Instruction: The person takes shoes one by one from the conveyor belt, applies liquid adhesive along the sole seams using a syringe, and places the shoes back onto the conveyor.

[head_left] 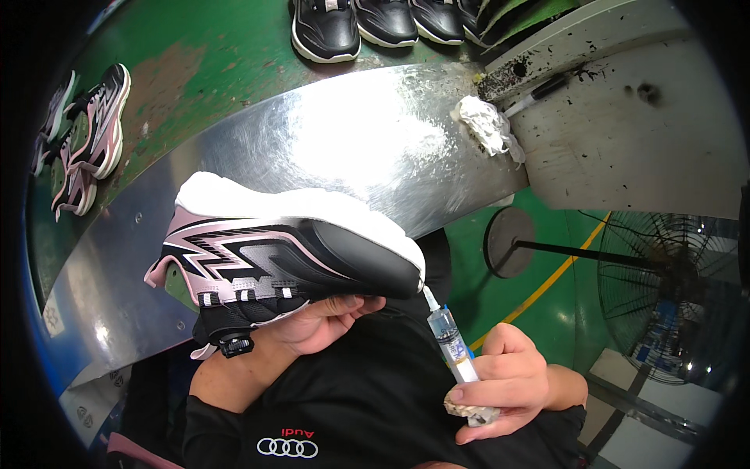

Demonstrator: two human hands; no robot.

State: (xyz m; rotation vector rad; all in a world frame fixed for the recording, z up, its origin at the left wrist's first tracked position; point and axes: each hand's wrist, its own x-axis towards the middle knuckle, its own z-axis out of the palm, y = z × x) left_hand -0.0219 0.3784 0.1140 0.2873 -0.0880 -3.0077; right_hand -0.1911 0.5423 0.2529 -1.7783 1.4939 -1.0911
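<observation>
My left hand (pixel 324 322) grips a black, pink and grey sneaker (pixel 289 254) with a thick white sole, held upside down and tilted, toe to the right. A clear plastic syringe (pixel 451 340) is held in my right hand (pixel 504 383), and its tip touches the white sole edge at the sneaker's toe. Both hands are in front of my black shirt, just below the curved metal table edge (pixel 375 133).
Several black shoes (pixel 367 23) stand in a row on the green conveyor (pixel 203 78) at the top. More pink and black sneakers (pixel 90 133) lie at the left. A white rag (pixel 488 125) and another syringe (pixel 539 92) rest on the grey bench. A floor fan (pixel 664 289) stands at the right.
</observation>
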